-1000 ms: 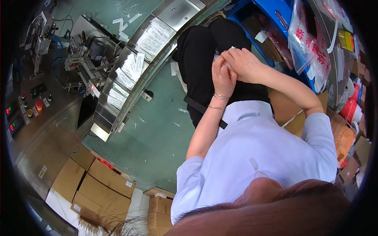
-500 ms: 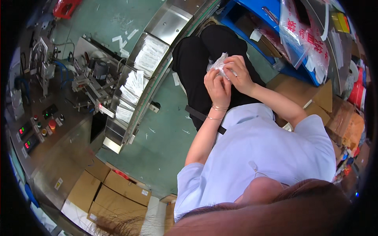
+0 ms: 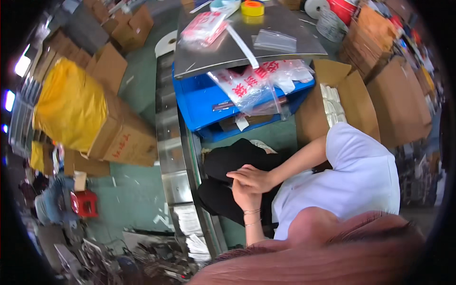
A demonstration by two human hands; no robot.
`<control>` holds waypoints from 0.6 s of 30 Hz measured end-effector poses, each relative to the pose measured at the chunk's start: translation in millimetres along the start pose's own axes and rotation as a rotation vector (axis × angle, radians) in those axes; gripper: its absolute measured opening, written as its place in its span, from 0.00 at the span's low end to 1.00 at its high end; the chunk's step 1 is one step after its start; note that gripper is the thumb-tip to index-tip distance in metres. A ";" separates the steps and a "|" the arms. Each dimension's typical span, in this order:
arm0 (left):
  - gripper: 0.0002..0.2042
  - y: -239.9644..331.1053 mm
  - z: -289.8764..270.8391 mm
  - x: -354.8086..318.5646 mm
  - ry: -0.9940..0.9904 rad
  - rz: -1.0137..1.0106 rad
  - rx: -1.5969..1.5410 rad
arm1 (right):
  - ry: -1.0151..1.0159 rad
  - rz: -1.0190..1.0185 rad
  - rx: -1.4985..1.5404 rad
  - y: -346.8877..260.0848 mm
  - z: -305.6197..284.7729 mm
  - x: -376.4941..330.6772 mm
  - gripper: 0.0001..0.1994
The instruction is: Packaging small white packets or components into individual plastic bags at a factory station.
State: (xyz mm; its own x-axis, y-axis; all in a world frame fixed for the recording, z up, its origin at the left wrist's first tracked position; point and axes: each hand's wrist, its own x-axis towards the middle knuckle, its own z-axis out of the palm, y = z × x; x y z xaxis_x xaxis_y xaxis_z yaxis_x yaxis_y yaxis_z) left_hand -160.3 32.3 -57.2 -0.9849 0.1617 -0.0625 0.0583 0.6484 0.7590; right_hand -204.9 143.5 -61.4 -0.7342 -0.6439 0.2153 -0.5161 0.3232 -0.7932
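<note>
Down on the lap, over the black trousers (image 3: 232,164), the person's two hands are pressed together: the right hand (image 3: 251,178) lies folded over the left hand (image 3: 244,197), fingers closed. Whether anything is pinched between them can't be told, nothing pokes out. Looks like a resting pose more than a working grip, since both wrists sit low and the arms are bent in close. Thin bracelets (image 3: 252,217) ring the left wrist.

Just ahead stands a blue crate (image 3: 199,102) with clear plastic bags (image 3: 259,83) printed in red spilling over its edge, handy for a seated reach. Above it sits the steel table (image 3: 223,50), carrying more bags and a yellow tape roll (image 3: 252,7) at the far edge. Beside the knees runs a metal conveyor (image 3: 178,185). An open cardboard box (image 3: 332,102) sits on the right, stacked cartons on the left.
</note>
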 end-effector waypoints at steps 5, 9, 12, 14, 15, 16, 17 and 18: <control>0.24 20.8 36.7 12.0 0.478 -0.042 -1.142 | -0.089 -0.099 -0.471 -10.9 -26.6 -3.8 0.35; 0.26 8.9 45.0 15.5 0.628 -0.028 -1.277 | 0.061 -0.034 -0.641 -13.5 -45.3 0.9 0.33; 0.28 -6.4 51.7 12.9 0.538 -0.042 -1.284 | -0.093 0.040 -0.359 -10.0 -19.7 2.1 0.31; 0.30 -13.8 52.0 6.9 0.444 -0.059 -1.700 | -0.171 0.072 -0.216 -3.5 -12.8 4.5 0.30; 0.31 -16.3 53.2 5.3 0.389 -0.064 -1.907 | -0.236 0.084 -0.153 1.2 -12.7 5.2 0.30; 0.31 -17.2 55.1 3.2 0.397 -0.061 -1.904 | -0.300 0.096 -0.091 5.9 -13.5 5.9 0.30; 0.30 -11.0 52.1 -2.2 0.577 0.054 -1.442 | -0.368 0.107 -0.025 6.8 -14.4 6.8 0.30; 0.28 -3.9 48.7 -7.6 0.716 0.154 -0.966 | -0.374 0.101 -0.021 9.5 -19.4 6.7 0.30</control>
State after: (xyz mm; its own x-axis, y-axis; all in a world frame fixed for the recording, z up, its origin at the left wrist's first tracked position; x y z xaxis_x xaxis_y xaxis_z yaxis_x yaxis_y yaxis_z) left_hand -145.1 64.8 -91.3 -0.8636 -0.4577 0.2114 0.3375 -0.2134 0.9168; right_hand -223.3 155.7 -56.4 -0.5720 -0.8154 -0.0892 -0.4615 0.4097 -0.7869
